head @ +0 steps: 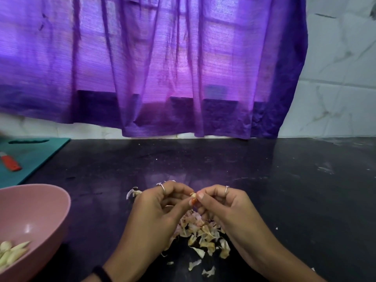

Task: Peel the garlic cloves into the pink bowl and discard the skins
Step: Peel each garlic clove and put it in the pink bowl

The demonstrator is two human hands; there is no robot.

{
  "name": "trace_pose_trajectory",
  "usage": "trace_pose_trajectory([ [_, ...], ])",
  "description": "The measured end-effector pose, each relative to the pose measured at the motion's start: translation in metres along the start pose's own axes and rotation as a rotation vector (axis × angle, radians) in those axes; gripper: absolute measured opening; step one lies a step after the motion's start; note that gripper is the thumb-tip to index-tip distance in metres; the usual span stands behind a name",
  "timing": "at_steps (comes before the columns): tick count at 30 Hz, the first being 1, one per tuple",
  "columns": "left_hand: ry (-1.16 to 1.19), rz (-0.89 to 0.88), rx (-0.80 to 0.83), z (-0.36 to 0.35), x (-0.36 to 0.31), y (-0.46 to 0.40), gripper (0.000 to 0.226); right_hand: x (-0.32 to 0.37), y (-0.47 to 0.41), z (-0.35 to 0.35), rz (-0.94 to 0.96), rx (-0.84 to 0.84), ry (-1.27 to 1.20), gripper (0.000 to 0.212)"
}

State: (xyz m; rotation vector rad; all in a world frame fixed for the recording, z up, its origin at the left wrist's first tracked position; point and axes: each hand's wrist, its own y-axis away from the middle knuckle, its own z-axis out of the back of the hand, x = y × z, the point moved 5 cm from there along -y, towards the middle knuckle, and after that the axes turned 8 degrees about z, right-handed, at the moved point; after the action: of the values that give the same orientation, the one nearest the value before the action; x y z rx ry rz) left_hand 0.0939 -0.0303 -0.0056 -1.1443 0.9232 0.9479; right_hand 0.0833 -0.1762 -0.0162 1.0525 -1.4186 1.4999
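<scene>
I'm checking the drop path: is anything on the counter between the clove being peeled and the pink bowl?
Nothing visible. The garlic clove is pinched by the left hand and right hand; bare dark counter lies toward the pink bowl.

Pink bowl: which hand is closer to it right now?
Left. The left hand is at centre frame, right of the pink bowl with bare counter between. The right hand is farther right still; both pinch the garlic clove.

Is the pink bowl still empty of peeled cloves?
No. Several pale peeled cloves lie in the bottom of the pink bowl at lower left.
</scene>
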Motion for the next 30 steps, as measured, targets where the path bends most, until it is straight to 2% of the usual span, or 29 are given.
trace_pose_trajectory([
  [8, -0.04, -0.026, -0.034, -0.001, 0.002, 0.0, 0.007, 0.004, 0.0, -0.001, 0.054, -0.011, 0.095, 0.012],
  [11, 0.009, -0.024, -0.026, -0.003, 0.0, 0.002, 0.017, 0.008, 0.001, -0.003, 0.096, -0.017, 0.172, 0.011],
  [15, 0.043, -0.003, 0.001, -0.006, 0.004, 0.001, 0.008, 0.011, 0.001, -0.003, 0.162, -0.026, 0.265, 0.011],
  [18, 0.089, -0.005, 0.014, -0.007, 0.003, 0.002, 0.019, 0.011, 0.002, -0.005, 0.186, -0.023, 0.309, 0.012],
  [26, 0.207, 0.013, 0.088, -0.011, 0.003, 0.002, 0.02, 0.012, 0.003, -0.009, 0.195, 0.018, 0.37, 0.013],
  [30, 0.259, 0.017, 0.117, -0.013, 0.002, 0.004, 0.021, 0.013, 0.003, -0.009, 0.179, 0.02, 0.319, 0.013],
])
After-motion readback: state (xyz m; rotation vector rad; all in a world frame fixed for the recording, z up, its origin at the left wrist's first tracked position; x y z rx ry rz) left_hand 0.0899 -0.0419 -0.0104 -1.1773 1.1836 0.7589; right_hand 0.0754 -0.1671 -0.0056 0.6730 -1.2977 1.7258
